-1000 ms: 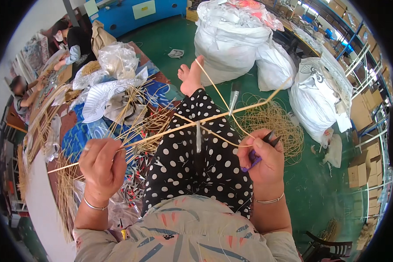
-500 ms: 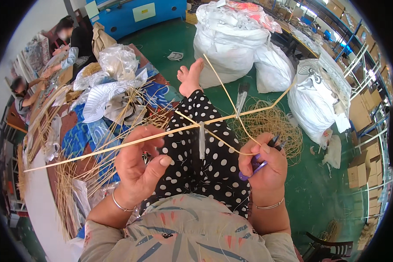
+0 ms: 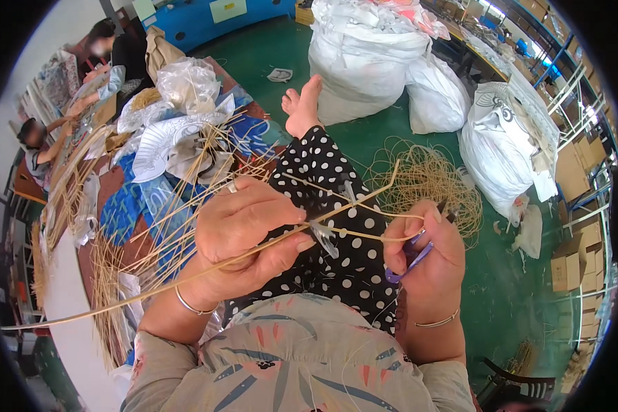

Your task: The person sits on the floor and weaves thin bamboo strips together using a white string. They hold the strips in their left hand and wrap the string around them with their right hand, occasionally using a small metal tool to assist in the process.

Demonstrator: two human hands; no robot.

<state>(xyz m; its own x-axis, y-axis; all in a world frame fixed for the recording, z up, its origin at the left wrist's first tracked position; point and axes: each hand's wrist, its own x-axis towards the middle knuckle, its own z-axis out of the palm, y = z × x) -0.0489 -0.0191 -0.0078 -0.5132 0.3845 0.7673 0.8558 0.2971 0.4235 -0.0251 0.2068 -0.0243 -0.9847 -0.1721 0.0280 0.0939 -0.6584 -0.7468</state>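
Observation:
Over my lap, my left hand (image 3: 247,223) pinches a long bamboo strip (image 3: 134,296) between thumb and fingers. The strip runs from far left up to a bent end at the right. Beside my left fingertips a clear tape piece (image 3: 325,240) wraps the joint with a thinner strip (image 3: 365,235). A second tape piece (image 3: 350,192) sits farther along, where the strips cross. My right hand (image 3: 438,254) is closed around scissors (image 3: 419,259) with purple handles, their dark tips pointing away. Its fingers also hold the looped end of the thinner strip.
On the left, a table (image 3: 72,302) bears loose bamboo strips, plastic bags and printed cloth. A tangle of thin cane (image 3: 432,182) lies on the green floor. Large white sacks (image 3: 364,69) stand ahead; cardboard boxes (image 3: 570,264) line the right. Two people sit at the far left.
My left hand has gone from open to pinching the strip beside the nearer tape. The frame has tilted and shifted, its left end now lower. My right hand has moved slightly right.

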